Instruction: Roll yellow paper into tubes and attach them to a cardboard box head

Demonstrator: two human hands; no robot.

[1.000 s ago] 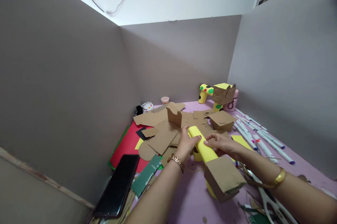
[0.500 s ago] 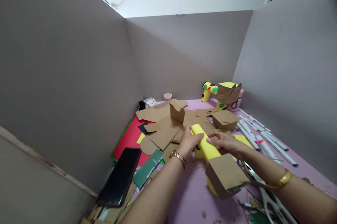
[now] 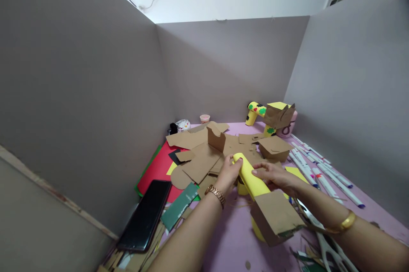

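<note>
A yellow paper tube (image 3: 254,182) slants across the front of the table, with a brown cardboard box (image 3: 278,212) at its near end. Yellow legs (image 3: 257,231) show below; the lower parts are mostly hidden. My left hand (image 3: 230,172) is closed around the tube's far end, thumb on top. On the right side of the tube rests my right hand (image 3: 276,177), its thumb and fingertips against the paper and its other fingers curled, partly out of sight. Farther back stands a similar yellow figure (image 3: 257,108) with coloured spots and a cardboard box head (image 3: 279,115).
Cardboard pieces (image 3: 201,159) cover the middle. On the left lie a black phone (image 3: 145,214), a green card strip (image 3: 179,207) and red paper (image 3: 156,165). White markers (image 3: 319,165) line the right side, with scissors (image 3: 332,246) near my right forearm. Grey partitions (image 3: 223,72) enclose the table.
My left thumb has slid back towards the tube's far end. My right thumb has shifted slightly on its side. The camera view has moved a little; the figure stays in place.
</note>
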